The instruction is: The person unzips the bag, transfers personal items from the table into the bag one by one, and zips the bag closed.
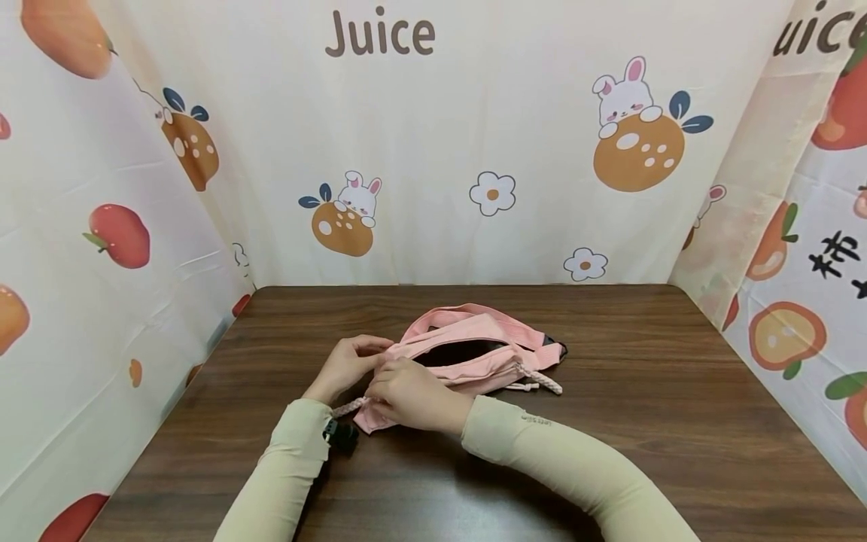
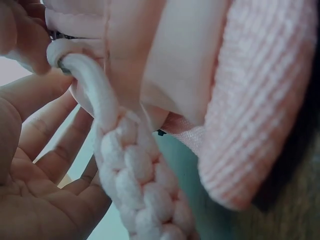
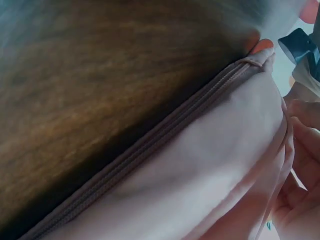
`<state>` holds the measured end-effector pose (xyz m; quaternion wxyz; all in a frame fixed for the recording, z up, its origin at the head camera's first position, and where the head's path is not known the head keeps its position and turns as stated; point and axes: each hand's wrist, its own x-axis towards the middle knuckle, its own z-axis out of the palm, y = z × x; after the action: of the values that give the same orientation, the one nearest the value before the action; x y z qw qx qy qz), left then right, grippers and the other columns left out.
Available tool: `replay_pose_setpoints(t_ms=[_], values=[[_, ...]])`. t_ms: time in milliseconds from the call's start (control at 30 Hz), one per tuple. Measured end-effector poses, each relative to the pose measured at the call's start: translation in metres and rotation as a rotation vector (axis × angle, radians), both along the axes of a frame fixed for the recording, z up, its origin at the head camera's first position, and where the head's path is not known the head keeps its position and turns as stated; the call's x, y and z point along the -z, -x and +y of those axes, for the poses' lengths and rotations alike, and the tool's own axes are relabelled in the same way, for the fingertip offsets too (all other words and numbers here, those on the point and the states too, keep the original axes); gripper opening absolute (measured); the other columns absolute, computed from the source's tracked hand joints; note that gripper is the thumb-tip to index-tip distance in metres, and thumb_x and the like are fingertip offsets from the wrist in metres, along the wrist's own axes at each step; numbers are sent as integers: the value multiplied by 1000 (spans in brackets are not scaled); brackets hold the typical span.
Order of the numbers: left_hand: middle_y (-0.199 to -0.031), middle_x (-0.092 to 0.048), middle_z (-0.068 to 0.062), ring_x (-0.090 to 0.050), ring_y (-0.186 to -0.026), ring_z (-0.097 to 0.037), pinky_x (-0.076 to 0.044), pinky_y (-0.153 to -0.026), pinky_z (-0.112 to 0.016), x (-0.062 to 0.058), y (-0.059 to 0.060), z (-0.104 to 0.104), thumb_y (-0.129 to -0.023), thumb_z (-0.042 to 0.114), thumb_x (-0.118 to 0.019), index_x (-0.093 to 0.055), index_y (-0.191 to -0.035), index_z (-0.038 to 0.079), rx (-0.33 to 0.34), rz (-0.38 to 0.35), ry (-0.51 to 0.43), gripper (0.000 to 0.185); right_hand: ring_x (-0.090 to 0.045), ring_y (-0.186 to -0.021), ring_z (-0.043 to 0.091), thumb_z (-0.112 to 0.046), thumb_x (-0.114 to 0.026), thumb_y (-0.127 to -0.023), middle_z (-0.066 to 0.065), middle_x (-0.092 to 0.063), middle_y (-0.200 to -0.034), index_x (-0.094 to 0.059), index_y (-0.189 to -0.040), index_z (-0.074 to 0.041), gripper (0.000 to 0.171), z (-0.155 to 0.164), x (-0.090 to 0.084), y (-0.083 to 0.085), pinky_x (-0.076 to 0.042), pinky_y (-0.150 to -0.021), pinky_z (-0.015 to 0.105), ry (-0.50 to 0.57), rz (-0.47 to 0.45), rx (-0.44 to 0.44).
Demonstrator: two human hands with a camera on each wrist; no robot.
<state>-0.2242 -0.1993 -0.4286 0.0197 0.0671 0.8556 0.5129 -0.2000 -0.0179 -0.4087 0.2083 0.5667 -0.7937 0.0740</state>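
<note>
A pink waist bag (image 1: 474, 369) lies on the table with its main opening gaping and dark inside. My left hand (image 1: 345, 369) holds the bag's left end from behind, its thumb and fingertips at the fabric. In the left wrist view, the fingers of my left hand (image 2: 55, 165) reach behind the bag beside a thick braided cord (image 2: 145, 175). My right hand (image 1: 413, 395) pinches the same end from the front, near the left end of the opening; its fingertips are hidden there. In the right wrist view, a long zipper (image 3: 145, 145) runs along the bag's pink fabric.
Behind the bag, its pink strap (image 1: 467, 310) loops over the brown wooden table (image 1: 609, 436), with a dark buckle (image 1: 555, 346) at the right end. A second cord end (image 1: 542, 378) hangs at the front right. Printed fabric curtains (image 1: 433, 135) stand around the table's back and sides.
</note>
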Motion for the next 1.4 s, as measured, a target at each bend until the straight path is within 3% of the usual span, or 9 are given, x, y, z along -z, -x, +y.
replay_pose_setpoints(t_ms=[567, 800, 1067, 1233, 1400], values=[[-109, -73, -13, -66, -90, -14, -52, -74, -27, 1, 8, -1, -88, 11, -70, -76, -106, 7, 21, 38, -6, 20, -57, -82, 8, -28, -74, -78, -17, -70, -74, -72, -74, -27, 4, -19, 12, 1, -41, -89, 25, -30, 124, 101], [-111, -71, -20, -63, -84, -9, -52, -71, -27, -33, -13, 10, -89, 5, -65, -72, -109, -3, 33, 19, 23, 23, -58, -85, 11, -27, -74, -77, -11, -68, -78, -72, -77, -25, 3, -23, 16, 2, -42, -92, 26, -39, 145, 118], [-112, -72, -16, -65, -92, -16, -52, -75, -28, 0, 9, -2, -90, 10, -68, -74, -109, 4, 32, 24, 21, 21, -58, -95, 12, -30, -74, -81, -8, -66, -93, -76, -95, -25, 15, -17, 9, -1, -44, -93, 26, -57, 31, 121], [-111, -73, -11, -66, -102, -23, -52, -81, -30, 1, 9, -4, -89, 12, -69, -76, -107, 10, 22, 36, 40, 20, -60, -95, 12, -22, -72, -83, -5, -63, -95, -75, -94, -22, 12, -12, 5, 1, -47, -91, 26, 1, -41, 112], [-110, -73, -12, -66, -101, -23, -53, -80, -30, 0, 7, -3, -89, 12, -69, -76, -106, 9, 26, 44, 22, 19, -62, -93, 12, -19, -72, -78, -5, -64, -95, -72, -91, -20, 13, -4, 1, 5, -48, -88, 27, 68, -98, 117]])
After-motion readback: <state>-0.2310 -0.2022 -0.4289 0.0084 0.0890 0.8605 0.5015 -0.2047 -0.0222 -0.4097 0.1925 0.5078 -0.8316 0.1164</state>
